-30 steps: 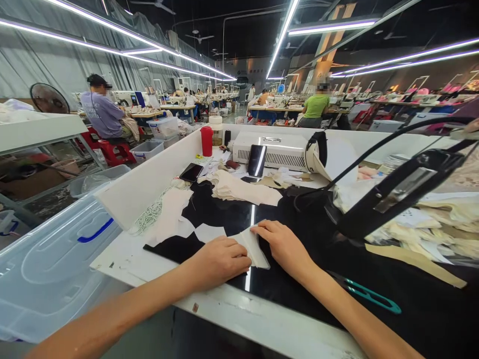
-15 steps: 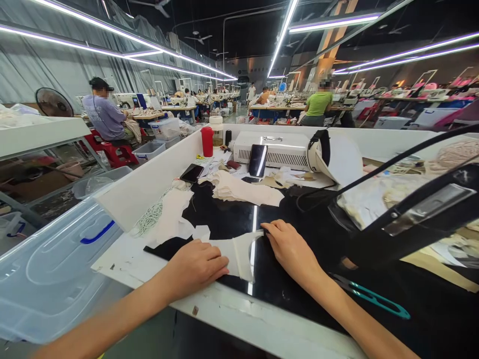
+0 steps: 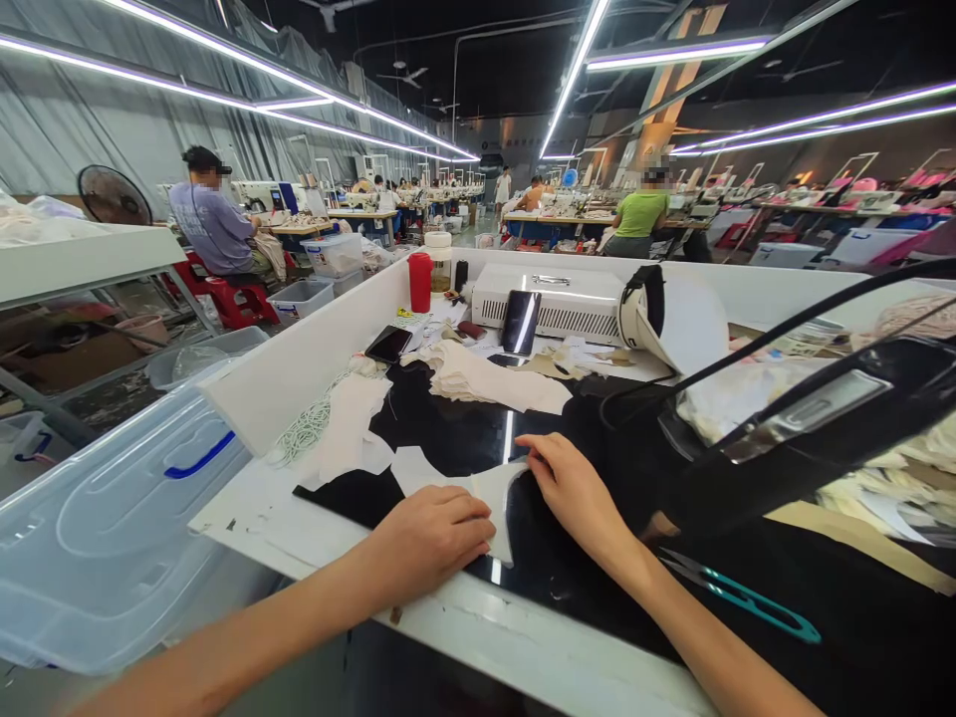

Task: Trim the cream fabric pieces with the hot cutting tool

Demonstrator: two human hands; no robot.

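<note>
A cream cut fabric piece (image 3: 425, 473) lies on the glossy black work surface (image 3: 470, 428), with a narrow strip or seam across its right part. My left hand (image 3: 440, 528) rests palm down over its lower middle, fingers flat and hiding part of it. At the piece's upper right tip is my right hand (image 3: 572, 478), its index finger stretched out and lifted off the tip. Whether the thumb touches the cloth, I cannot tell. Beyond lie a stack of cream cut pieces (image 3: 497, 378) and another cream piece (image 3: 351, 423) at the left.
Teal-handled thread snips (image 3: 762, 602) lie right of my right forearm. A black machine arm (image 3: 814, 418) reaches in from the right. Behind stand a white vented box (image 3: 549, 299), a phone (image 3: 521, 322) and a red cup (image 3: 419, 282). Green cord (image 3: 306, 430) lies left.
My left hand has slid right across the fabric, now covering more of its middle. My right index finger has lifted from the tip it was pressing. The view has shifted slightly.
</note>
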